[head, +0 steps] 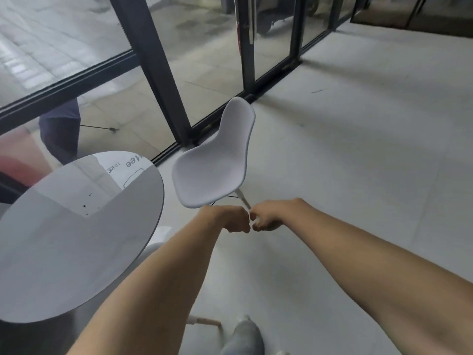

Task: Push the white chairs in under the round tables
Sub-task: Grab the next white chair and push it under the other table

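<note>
A white shell chair (212,165) stands just right of the round white table (64,252), its seat turned toward me and its back toward the glass wall. It sits outside the table edge, not under it. One white chair leg (242,197) slants down toward my hands. My right hand (270,216) is closed around the lower end of that leg, and a bit of white shows between its fingers. My left hand (230,219) is a closed fist touching the right hand beside the leg. Whether the left hand holds anything is hidden.
A dark-framed glass wall (163,80) runs behind the chair and table, and a person (61,129) walks outside it. Pale floor tiles (358,149) stretch to the right. A leg of another chair (204,322) and my shoe (245,331) show at the bottom.
</note>
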A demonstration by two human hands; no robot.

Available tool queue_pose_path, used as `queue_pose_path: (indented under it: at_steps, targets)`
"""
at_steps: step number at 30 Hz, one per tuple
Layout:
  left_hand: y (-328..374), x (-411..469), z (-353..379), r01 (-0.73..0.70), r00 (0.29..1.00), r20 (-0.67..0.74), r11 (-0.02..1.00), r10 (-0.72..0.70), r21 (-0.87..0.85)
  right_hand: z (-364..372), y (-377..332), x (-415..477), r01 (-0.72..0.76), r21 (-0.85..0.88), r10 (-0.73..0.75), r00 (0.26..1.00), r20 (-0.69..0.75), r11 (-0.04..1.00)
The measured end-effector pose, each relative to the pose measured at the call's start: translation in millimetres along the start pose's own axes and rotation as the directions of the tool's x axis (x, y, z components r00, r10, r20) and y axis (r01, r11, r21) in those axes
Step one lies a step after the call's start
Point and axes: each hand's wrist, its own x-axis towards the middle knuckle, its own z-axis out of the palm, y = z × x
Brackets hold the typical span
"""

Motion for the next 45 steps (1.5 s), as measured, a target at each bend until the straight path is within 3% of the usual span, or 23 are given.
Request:
queue_pose_path:
  at_steps: [5,9,12,16,18,22,29,34,38,45]
  targets:
    - [5.6,65.3,-58.6,-0.014,0.995,0.097,0.998,0.021,-0.065,-40.4,47.1,40.5,-0.035,0.016,0.034,0.999,0.031,0.999]
    - [-2.5,125.4,-115.1,-0.072,0.997,0.014,0.995,0.073,-0.067,-88.9,80.9,81.9,-0.076,-0.025,0.078,0.995,0.057,0.997]
    - [-12.8,152.2,-160.7,-0.064,0.995,0.066,0.987,0.074,-0.147,-138.1,101.9,109.7,-0.118,-0.057,0.125,0.984,0.128,0.991]
    - [-37.6,194.2,-221.5,-0.045,0.998,-0.051,0.987,0.038,-0.156,-199.4,126.9,155.2,-0.158,-0.050,0.156,0.987,-0.049,0.986]
    - [-45.3,209.9,-241.3,-0.037,0.998,-0.053,0.987,0.029,-0.157,-218.6,133.4,173.9,-0.128,-0.028,0.127,0.991,-0.034,0.991]
    - [-50.0,242.0,-276.6,0.032,0.996,0.094,0.974,-0.011,-0.226,-247.6,153.3,214.8,-0.088,-0.082,0.095,0.992,0.080,0.993]
    - [-52.0,319.8,-342.7,0.089,0.996,0.057,0.945,-0.075,-0.316,-303.8,206.8,293.4,0.051,-0.079,-0.044,0.995,0.090,0.996]
    - [-44.3,372.5,-385.9,0.150,0.989,0.044,0.918,-0.144,-0.366,-355.8,279.9,349.0,0.083,-0.190,-0.058,0.989,0.134,0.978]
    - [-41.2,407.9,-411.4,0.264,0.962,0.063,0.844,-0.266,-0.467,-404.2,322.9,391.2,0.135,-0.304,-0.091,0.984,0.156,0.943]
    - [-40.4,476.2,-422.6,0.318,0.906,0.009,0.668,-0.423,-0.672,-424.9,327.8,463.4,0.382,-0.370,-0.368,0.923,0.109,0.847]
